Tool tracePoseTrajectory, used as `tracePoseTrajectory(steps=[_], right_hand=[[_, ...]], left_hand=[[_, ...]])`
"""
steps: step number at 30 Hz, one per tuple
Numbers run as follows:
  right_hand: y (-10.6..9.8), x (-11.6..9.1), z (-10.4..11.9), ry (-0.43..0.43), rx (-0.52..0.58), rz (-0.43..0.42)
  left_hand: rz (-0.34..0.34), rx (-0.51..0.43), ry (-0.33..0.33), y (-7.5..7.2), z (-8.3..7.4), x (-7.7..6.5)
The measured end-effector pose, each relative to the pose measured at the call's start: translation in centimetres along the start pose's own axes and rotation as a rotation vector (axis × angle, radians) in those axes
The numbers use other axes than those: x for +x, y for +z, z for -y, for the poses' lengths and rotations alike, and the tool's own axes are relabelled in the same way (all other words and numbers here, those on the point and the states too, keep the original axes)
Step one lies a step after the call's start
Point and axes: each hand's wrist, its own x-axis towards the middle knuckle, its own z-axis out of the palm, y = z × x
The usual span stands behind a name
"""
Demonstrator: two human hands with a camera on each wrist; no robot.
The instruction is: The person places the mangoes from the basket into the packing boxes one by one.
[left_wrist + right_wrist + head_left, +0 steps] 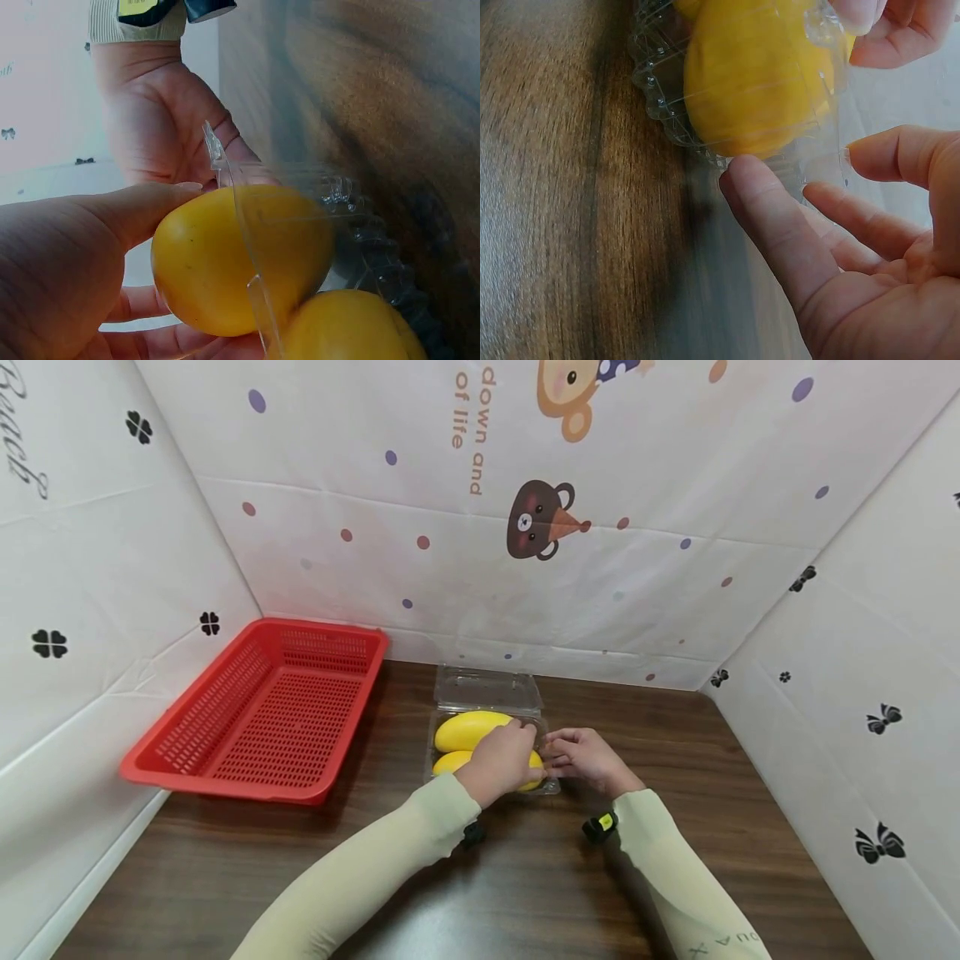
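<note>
Two yellow mangoes lie side by side in a clear plastic clamshell box (551, 787), whose lid (487, 687) stands open toward the wall. My left hand (501, 762) grips the near mango (217, 262), its thumb on one side and fingers on the other. Beyond it sits the far mango (468, 728), under my left fingers in the head view. At the box's right end, my right hand (587, 757) holds the plastic edge between thumb and fingers. One straight finger (769, 210) of that hand reaches under the box end in the right wrist view.
A red slotted basket (345, 731) stands on the dark wood table (697, 810) to the left. White patterned sheeting (637, 593) rises behind the table and along both sides. Each wrist carries a small black camera (597, 828).
</note>
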Motion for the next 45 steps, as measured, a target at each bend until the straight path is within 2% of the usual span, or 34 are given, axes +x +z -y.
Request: tracePoseTrajectory(steps=[9,19,23,28,31,35,40,45], right_hand=[[0.1,-0.1,0.1,0.011,0.011,-0.013],[0.0,0.1,0.1,0.029,0.001,-0.032],[-0.1,0.0,0.0,0.023,-0.004,-0.020],[-0.2,0.1,-0.1,0.020,-0.001,-0.004],[-0.2,0.1,-0.1,0.023,0.008,0.002],[-0.2,0.1,-0.2,0.023,0.022,0.005],[-0.3,0.1,0.0,0.029,0.012,-0.012],[-0.7,0.5,0.3,0.033,-0.021,-0.065]], left_hand=[[0.003,-0.058,0.035,-0.2,0.6,-0.5],[-0.025,-0.113,0.072,0.5,1.4,-1.1],[-0.045,-0.191,0.118,0.4,2.5,-1.1],[-0.118,-0.335,0.139,-1.1,4.9,-0.9],[-0.202,-0.408,0.107,-2.0,7.0,-0.7],[-0.293,-0.482,-0.014,-2.3,9.9,-0.4],[-0.278,-0.558,-0.199,-1.5,12.2,-0.5],[-0.265,-0.601,-0.301,-0.9,13.4,-0.5]])
